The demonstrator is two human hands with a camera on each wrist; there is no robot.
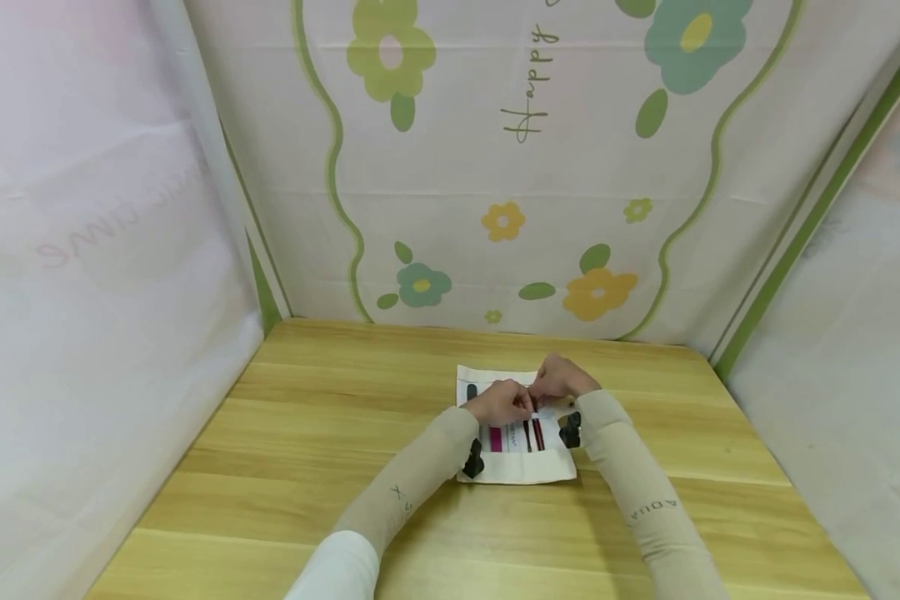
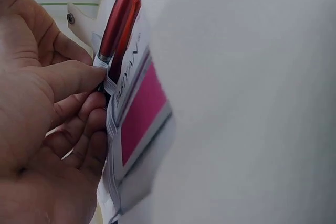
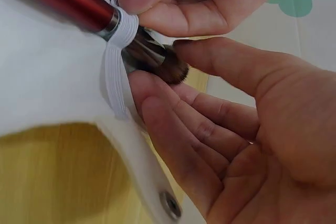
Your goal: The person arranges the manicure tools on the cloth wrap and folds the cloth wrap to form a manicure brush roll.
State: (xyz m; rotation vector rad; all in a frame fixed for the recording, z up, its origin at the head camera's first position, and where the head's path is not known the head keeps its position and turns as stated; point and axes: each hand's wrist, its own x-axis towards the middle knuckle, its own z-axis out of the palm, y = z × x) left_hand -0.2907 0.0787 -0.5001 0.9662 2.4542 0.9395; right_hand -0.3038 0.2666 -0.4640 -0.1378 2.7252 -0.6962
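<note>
A white cloth roll-up case lies unfolded on the wooden table, both hands over its right half. Through its white elastic loop runs a makeup brush with a glossy red handle, silver ferrule and brown bristles. My left hand pinches the elastic beside the ferrule. My right hand holds the brush's bristle end between thumb and fingers. Beside this brush is a second red-handled tool, its tip hidden. A card with a magenta block and printed letters sits farther along the case.
A strap with a metal snap sticks out from the case's edge. A dark item shows at the case's upper left. Wood-grain table surrounds the case. A flower-printed cloth hangs behind, with pale cloth walls at both sides.
</note>
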